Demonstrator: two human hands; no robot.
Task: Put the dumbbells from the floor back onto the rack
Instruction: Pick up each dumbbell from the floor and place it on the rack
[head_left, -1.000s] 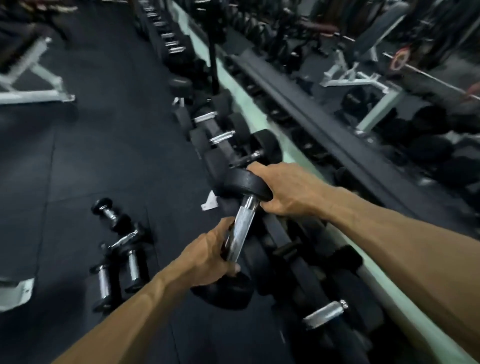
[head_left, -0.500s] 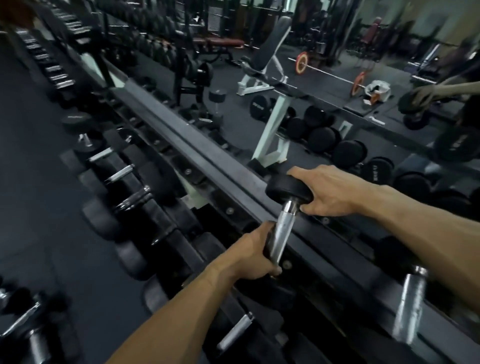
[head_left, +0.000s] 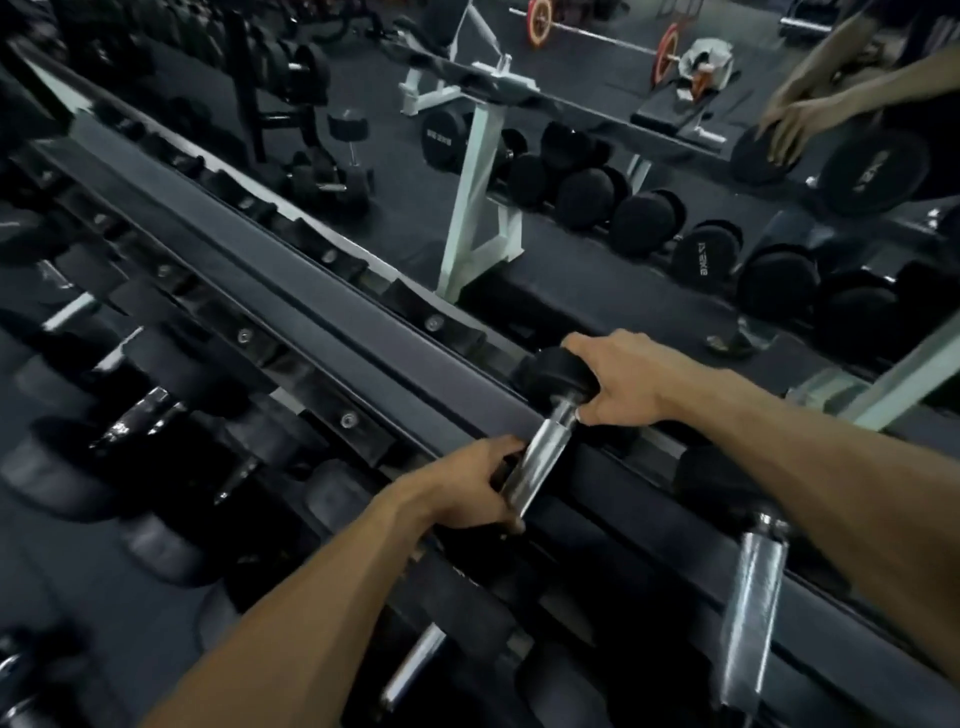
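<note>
the dumbbell (head_left: 545, 447) lies across the top tier of the rack (head_left: 332, 332), its far rubber head over the back rail and its chrome handle spanning the gap toward the front rail. the left hand (head_left: 462, 493) is curled around the near part of the handle. the right hand (head_left: 623, 379) is cupped over the far head, fingers wrapped on its top and side.

handling: the item looks rigid and heavy for its size, with most mass in the two heads. the chrome handle is likely smooth and may slip under a loose grip; the rubber heads offer more friction. the best hold is probably on the handle centre, with the second hand steadying a head.

clearance: the rails form hard edges close under both hands, so fingers under the handle risk pinching. a neighbouring dumbbell (head_left: 748, 608) sits on the right, near but apart. open rail lies to the left of the load. a mirror (head_left: 571, 130) stands behind the rack.
</note>
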